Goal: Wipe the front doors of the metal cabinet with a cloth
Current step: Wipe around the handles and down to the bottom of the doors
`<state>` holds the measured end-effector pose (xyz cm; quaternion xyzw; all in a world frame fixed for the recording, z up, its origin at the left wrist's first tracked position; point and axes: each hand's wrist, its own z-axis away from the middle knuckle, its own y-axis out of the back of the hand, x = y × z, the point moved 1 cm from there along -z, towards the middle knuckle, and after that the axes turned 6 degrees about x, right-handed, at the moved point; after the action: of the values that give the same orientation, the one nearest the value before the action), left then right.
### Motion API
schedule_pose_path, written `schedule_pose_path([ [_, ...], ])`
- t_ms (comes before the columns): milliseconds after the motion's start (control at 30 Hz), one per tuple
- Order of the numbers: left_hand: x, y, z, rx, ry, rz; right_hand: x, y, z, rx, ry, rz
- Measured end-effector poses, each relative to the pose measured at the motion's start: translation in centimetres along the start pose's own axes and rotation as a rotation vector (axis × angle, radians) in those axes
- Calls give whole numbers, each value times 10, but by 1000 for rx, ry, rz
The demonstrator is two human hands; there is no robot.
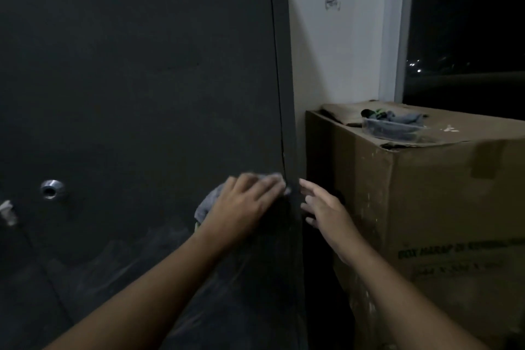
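While my left hand presses the grey cloth with flat fingers against the cabinet door, my right hand is just beside it, fingers spread, holding nothing.

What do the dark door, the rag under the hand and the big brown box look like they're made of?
Door: probably painted metal, matt dark grey, flat and smooth with dusty smears low down. Rag: soft grey fabric, bunched in folds under the left hand. Box: brown cardboard, dull, with ragged flap edges and a strip of tape.
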<state>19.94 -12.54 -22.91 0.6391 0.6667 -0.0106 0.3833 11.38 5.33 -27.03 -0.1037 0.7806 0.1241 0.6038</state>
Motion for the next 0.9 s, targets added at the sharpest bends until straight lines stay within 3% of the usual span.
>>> schedule_pose_path([
  [133, 5, -4, -17, 79, 187, 128, 27, -8, 1, 62, -23, -64],
  [333, 33, -30, 4, -53, 31, 166, 54, 2, 3, -32, -67, -218],
  [533, 64, -58, 40, -193, -193, 46, 53, 21, 8, -46, -84, -34],
  [700, 73, -64, 73, -338, -341, 30, 50, 22, 13, -62, 17, 221],
  [800, 58, -52, 78, -308, -330, 13, 48, 11, 17, -90, 117, 403],
  [900, 30, -29, 80, -244, -169, -29, 47, -4, 25, -109, 167, 461],
])
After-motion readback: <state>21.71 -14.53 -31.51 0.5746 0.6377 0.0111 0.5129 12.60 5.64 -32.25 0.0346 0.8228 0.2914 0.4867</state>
